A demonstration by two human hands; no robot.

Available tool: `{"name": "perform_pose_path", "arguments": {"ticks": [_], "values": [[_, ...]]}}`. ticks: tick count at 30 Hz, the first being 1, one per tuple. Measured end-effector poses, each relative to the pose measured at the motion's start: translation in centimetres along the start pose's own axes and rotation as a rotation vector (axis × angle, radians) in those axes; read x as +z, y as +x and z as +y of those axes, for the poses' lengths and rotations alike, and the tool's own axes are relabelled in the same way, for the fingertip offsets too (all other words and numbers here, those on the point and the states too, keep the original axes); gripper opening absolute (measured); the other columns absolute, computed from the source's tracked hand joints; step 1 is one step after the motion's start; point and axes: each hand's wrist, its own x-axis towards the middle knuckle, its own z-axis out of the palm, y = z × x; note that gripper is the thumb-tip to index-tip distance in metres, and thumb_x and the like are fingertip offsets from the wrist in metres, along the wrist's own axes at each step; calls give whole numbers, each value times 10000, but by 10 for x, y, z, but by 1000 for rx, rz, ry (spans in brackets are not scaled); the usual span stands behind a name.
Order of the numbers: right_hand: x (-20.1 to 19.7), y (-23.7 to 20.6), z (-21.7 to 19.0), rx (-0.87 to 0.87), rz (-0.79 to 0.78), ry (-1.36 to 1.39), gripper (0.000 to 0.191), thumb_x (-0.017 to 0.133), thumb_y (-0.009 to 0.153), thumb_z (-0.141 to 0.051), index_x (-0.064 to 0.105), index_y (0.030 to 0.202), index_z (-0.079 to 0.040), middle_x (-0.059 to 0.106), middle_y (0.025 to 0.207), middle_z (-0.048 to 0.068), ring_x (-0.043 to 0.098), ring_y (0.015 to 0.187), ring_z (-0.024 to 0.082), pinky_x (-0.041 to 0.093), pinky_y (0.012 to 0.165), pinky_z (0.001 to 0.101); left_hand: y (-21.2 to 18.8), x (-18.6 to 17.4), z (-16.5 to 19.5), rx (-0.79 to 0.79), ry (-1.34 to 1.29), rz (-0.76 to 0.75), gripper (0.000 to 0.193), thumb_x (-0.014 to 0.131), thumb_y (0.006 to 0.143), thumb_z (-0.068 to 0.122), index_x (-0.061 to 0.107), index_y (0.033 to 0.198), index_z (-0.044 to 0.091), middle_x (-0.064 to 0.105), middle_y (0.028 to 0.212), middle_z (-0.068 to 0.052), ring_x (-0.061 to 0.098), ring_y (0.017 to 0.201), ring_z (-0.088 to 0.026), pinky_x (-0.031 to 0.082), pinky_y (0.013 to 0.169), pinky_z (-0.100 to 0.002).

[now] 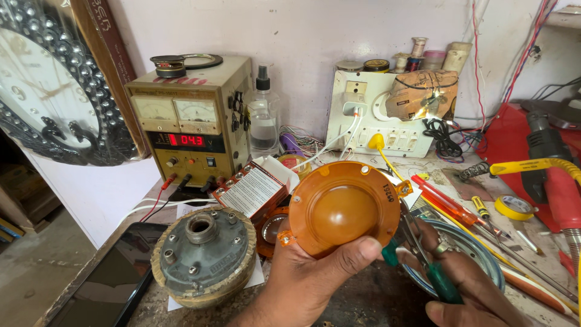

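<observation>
My left hand holds up an orange round diaphragm disc with a domed middle, thumb across its lower rim. My right hand grips green-handled pliers, whose jaws reach the disc's right edge near a small orange terminal tab. Under the right hand lies a round metal ring part. A grey round speaker driver magnet with a centre hole sits on the bench to the left of my left hand.
A tan bench power supply with a red readout stands at the back left, a spray bottle beside it. A white switchboard, red screwdrivers, yellow tape roll, small printed box, dark tablet and wall clock surround the workspace.
</observation>
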Motion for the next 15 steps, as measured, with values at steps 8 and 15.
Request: {"name": "perform_pose_path", "arguments": {"ticks": [8, 15], "values": [[-6, -5, 5, 95, 65, -31, 1065, 600, 693, -27, 176, 1666, 55, 186, 1714, 184, 178, 1563, 282, 147, 1233, 442, 2, -3, -2, 8, 27, -11, 387, 756, 950, 124, 633, 1294, -7, 709, 1158, -51, 669, 1058, -137, 579, 945, -324], [-14, -13, 18, 240, 155, -94, 953, 587, 689, -4, 305, 1599, 39, 380, 1650, 201, 267, 1556, 271, 98, 1225, 395, 2, -5, -1, 7, 12, -52, 324, 728, 985, 128, 644, 1263, -15, 716, 1123, -63, 687, 990, -152, 604, 884, -331]]}}
